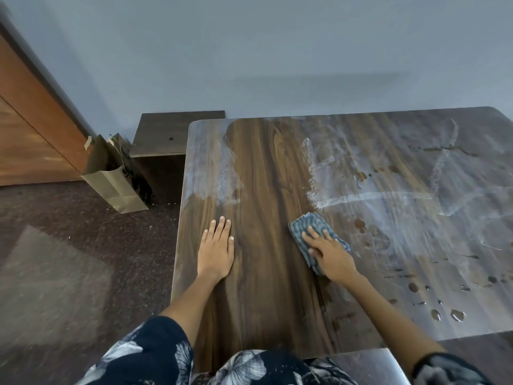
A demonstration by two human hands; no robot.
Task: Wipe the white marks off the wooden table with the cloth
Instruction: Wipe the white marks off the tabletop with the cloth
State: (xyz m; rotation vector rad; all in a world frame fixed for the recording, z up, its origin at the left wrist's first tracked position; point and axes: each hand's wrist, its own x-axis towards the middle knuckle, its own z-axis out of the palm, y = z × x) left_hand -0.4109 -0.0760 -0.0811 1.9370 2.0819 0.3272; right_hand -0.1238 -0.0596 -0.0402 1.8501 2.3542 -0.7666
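Rests the left hand [216,247] flat on the tabletop [263,168], fingers straight and close together, reaching in from 6 o'clock. Presses the right hand [329,254] palm-down on the blue checked cloth [308,225], fingers extended toward 11 o'clock, reaching in from 5 o'clock. Has the cloth at 3 o'clock of the left hand, touching the edge of the white marks [388,195] that spread off toward 2 o'clock.

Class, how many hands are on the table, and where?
2. The left hand lies flat on the table's wiped part; the right hand presses the cloth beside the white marks.
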